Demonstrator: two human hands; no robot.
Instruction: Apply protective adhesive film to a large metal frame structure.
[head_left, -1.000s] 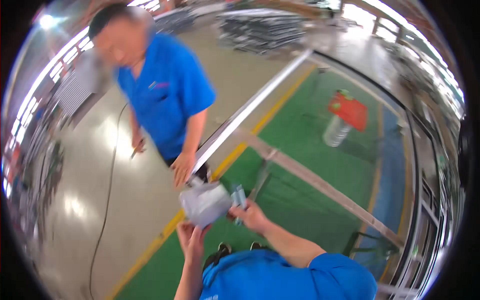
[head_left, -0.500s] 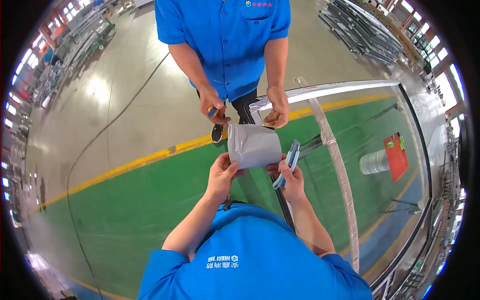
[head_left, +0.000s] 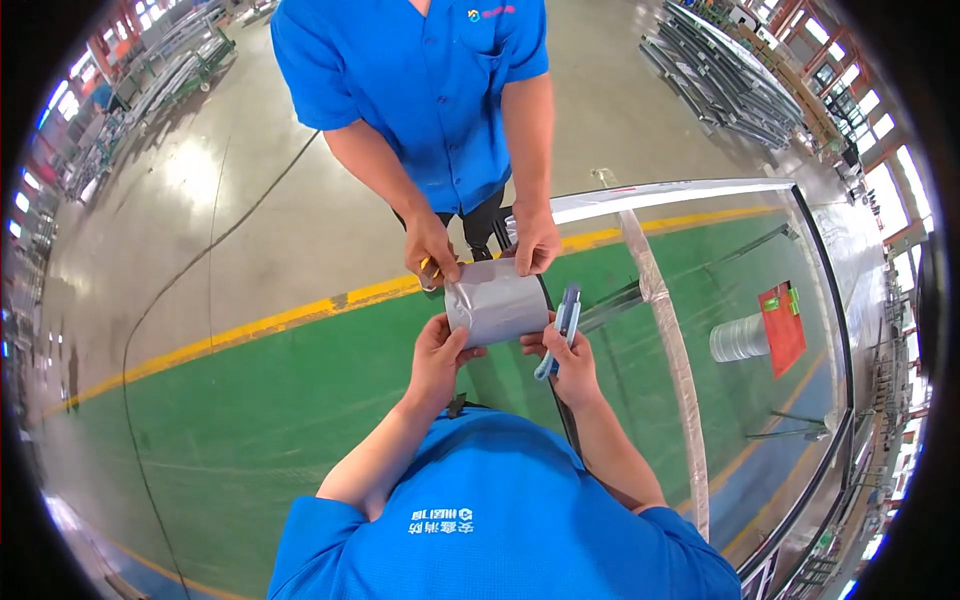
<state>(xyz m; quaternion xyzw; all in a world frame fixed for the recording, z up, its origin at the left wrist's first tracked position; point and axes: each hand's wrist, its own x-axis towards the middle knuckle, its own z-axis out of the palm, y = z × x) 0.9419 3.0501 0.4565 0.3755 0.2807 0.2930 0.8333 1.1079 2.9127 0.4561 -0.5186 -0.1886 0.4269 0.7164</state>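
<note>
A curved piece of smooth grey sheet (head_left: 500,308) hangs in front of me, gripped along its near side. My left hand (head_left: 434,352) pinches its near left corner between thumb and fingers. At the near right corner, my right hand (head_left: 572,366) is closed around a light-blue utility knife (head_left: 566,318), its fingers against the sheet's edge. Whether the blade is out, I cannot tell. Opposite me, a co-worker's hand (head_left: 428,245) touches the far left corner and holds a small yellow item (head_left: 429,268). The co-worker's other hand (head_left: 534,240) is at the far right corner.
To the right stands a large frame with a black edge (head_left: 838,330) and a film-wrapped bar (head_left: 668,335). A red sheet (head_left: 783,328) and a ribbed pale cylinder (head_left: 738,339) show within its outline. Metal frames (head_left: 720,75) are stacked far right. A cable (head_left: 205,250) crosses the floor at left.
The co-worker has leaned in, and both their hands now reach the sheet's far edge. The sheet and my hands have shifted slightly left in view, with my grip unchanged.
</note>
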